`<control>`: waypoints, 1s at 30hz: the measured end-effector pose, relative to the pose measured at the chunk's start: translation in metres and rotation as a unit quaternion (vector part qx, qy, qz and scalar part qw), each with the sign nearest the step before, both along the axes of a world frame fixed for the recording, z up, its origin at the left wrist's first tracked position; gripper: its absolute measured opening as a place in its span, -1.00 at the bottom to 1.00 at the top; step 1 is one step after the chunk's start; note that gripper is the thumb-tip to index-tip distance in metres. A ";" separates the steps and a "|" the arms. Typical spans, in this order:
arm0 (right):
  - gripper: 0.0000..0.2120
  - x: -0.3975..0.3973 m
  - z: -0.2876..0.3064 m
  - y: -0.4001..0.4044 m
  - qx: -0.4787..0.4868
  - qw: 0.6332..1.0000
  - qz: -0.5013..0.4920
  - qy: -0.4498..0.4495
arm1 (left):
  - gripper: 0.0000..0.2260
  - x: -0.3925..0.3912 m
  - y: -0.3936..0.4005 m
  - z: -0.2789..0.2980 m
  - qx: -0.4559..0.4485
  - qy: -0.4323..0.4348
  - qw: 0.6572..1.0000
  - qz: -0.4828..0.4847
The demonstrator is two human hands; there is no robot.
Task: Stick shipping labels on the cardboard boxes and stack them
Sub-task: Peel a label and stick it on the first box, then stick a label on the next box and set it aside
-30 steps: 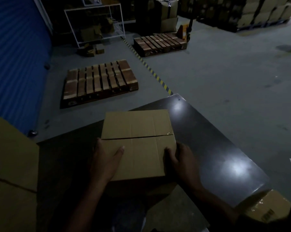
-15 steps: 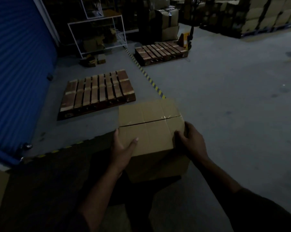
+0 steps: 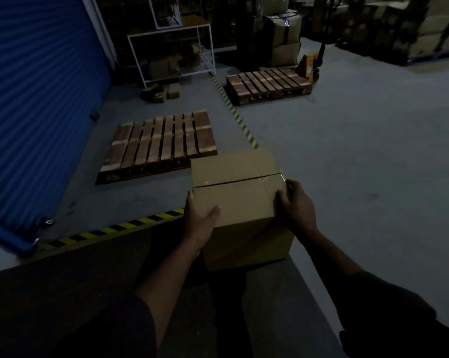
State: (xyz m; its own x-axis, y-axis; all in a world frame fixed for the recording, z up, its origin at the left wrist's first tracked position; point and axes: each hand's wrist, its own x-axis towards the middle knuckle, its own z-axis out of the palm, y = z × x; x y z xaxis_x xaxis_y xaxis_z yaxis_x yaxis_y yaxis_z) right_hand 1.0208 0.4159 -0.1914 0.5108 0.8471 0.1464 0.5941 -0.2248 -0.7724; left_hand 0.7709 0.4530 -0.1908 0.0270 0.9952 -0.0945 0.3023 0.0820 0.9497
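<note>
Two bare hands hold a sealed cardboard box [image 3: 237, 188] in the air, seen from a head camera looking down in a dim warehouse. The left hand [image 3: 199, 220] grips the box's near left corner, thumb laid across the top flap and fingers wrapped down the left side. The right hand [image 3: 294, 205] clasps the near right corner, thumb on top, fingers curled round the right edge. Clear tape runs along the seam between the top flaps (no label shows on the faces in view).

Beyond the box and to its left, an empty wooden pallet [image 3: 161, 143] lies on the grey concrete floor [image 3: 347, 156]. Farther beyond the box, a second pallet [image 3: 267, 83] sits on a pallet jack [image 3: 311, 65]. Yellow-and-black hazard tape [image 3: 241, 125] runs between the two pallets. Left of the box stands a blue roller shutter [image 3: 37, 99]; far beyond it, a white metal rack [image 3: 171, 55].
</note>
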 end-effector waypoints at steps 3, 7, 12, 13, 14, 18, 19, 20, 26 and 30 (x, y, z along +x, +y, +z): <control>-0.53 0.003 -0.006 0.008 -0.009 1.000 0.000 -0.023 | -0.14 0.000 0.009 -0.008 0.006 0.022 1.000 0.007; -0.70 -0.003 -0.003 0.007 0.000 0.987 0.012 -0.162 | -0.12 -0.003 0.011 -0.012 0.007 0.041 0.999 0.004; -0.55 -0.014 -0.001 0.005 -0.014 0.976 0.066 -0.208 | -0.14 -0.011 0.007 -0.007 0.005 0.042 0.999 0.020; -0.54 -0.016 0.000 0.005 -0.015 0.973 0.076 -0.216 | -0.13 -0.014 0.006 -0.006 0.003 0.043 0.999 0.020; -0.53 -0.017 0.001 0.006 -0.019 0.970 0.079 -0.228 | -0.13 -0.017 0.006 -0.004 -0.001 0.050 0.999 0.011; -0.51 -0.018 0.007 0.008 -0.061 0.944 0.078 -0.315 | -0.14 -0.036 0.011 0.015 -0.013 0.097 0.994 -0.050; -0.47 -0.022 0.008 0.006 -0.062 0.937 0.091 -0.332 | -0.16 -0.042 0.011 0.021 -0.002 0.108 0.993 -0.056; -0.44 -0.031 0.010 0.002 -0.056 0.937 0.105 -0.330 | -0.17 -0.049 0.010 0.026 0.012 0.114 0.992 -0.056; -0.59 -0.146 0.034 -0.027 0.057 0.974 0.154 -0.154 | -0.26 -0.102 -0.029 0.044 0.105 0.126 0.986 -0.026; -0.64 -0.247 0.048 -0.046 0.095 0.965 0.236 -0.063 | -0.34 -0.165 -0.082 0.051 0.166 0.113 0.979 0.042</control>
